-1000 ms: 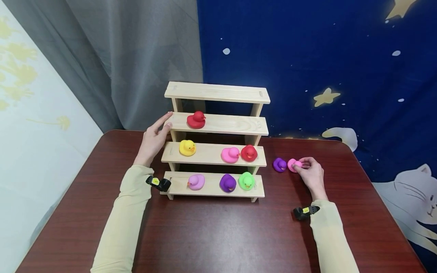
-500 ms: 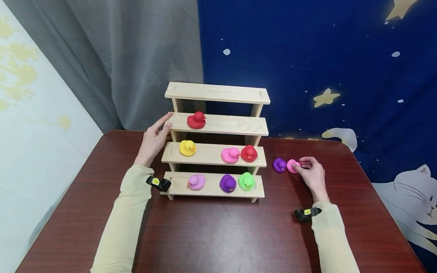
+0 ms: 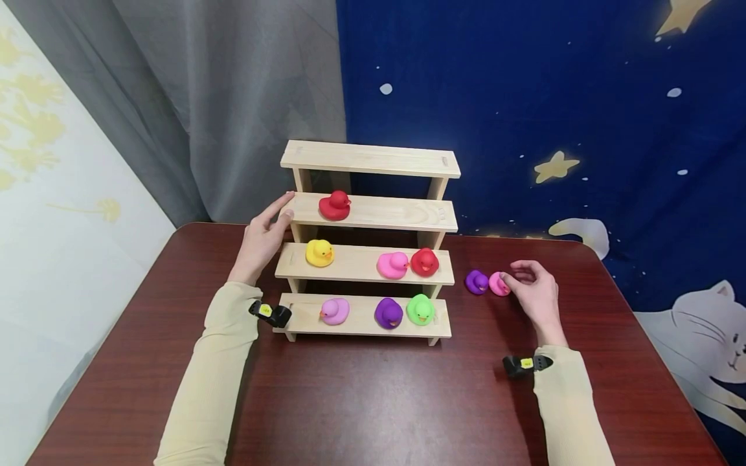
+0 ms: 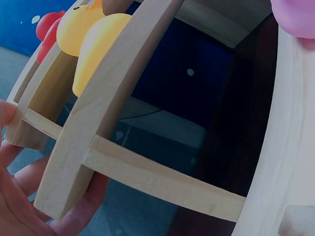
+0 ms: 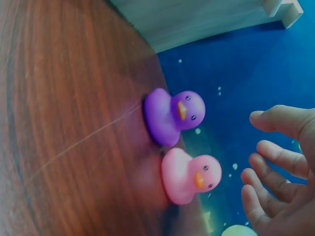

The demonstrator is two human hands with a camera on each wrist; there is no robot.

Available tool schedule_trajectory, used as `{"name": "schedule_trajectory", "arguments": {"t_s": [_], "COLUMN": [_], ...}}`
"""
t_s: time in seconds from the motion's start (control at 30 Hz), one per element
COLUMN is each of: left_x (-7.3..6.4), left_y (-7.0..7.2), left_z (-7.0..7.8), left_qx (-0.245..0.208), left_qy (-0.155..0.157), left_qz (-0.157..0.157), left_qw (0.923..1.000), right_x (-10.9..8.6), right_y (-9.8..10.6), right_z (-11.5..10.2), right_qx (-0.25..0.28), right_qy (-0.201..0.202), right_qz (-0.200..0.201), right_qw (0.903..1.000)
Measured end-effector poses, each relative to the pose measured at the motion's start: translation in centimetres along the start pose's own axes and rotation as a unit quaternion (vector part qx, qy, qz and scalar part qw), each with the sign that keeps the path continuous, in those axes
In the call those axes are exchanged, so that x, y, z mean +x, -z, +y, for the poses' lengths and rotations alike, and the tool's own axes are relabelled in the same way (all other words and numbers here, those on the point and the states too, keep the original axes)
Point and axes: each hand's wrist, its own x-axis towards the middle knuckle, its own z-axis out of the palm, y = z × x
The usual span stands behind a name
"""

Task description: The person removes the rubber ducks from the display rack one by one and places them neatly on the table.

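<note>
A wooden tiered shelf [image 3: 373, 210] stands on the table, with rubber ducks on its lower three tiers. My left hand [image 3: 260, 244] holds the left end of its second tier from the top, thumb in front and index finger behind; in the left wrist view other fingers [image 4: 91, 206] show behind a board end. On the table right of the shelf sit a purple duck [image 5: 165, 118] and a pink duck [image 5: 184, 176], side by side and upright. My right hand [image 3: 536, 294] is just right of the pink duck, fingers loosely bent, apart from it in the right wrist view.
A red duck [image 3: 335, 206] sits on the second tier from the top. Below it are a yellow duck [image 3: 319, 253], a pink one and a red one. The bottom tier bears lilac [image 3: 335, 311], purple and green ducks. Curtains [image 3: 262, 97] hang behind the table [image 3: 373, 401].
My right hand has let go of the pink duck and drawn back slightly to the right. The pink duck sits a little nearer the purple one. My left hand has stayed still.
</note>
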Motion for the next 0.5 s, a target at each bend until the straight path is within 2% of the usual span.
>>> {"name": "schedule_trajectory", "arguments": {"t_s": [0.5], "left_x": [-0.1], "left_y": [0.0], "left_z": [0.0], "left_qx": [0.009], "left_qy": [-0.006], "left_qz": [0.001], "left_qw": [0.9999], "right_x": [-0.5], "right_y": [0.4], "right_z": [-2.8], "right_qx": [0.024], "right_qy": [0.056], "right_qz": [-0.008], "right_qw": [0.9981]}}
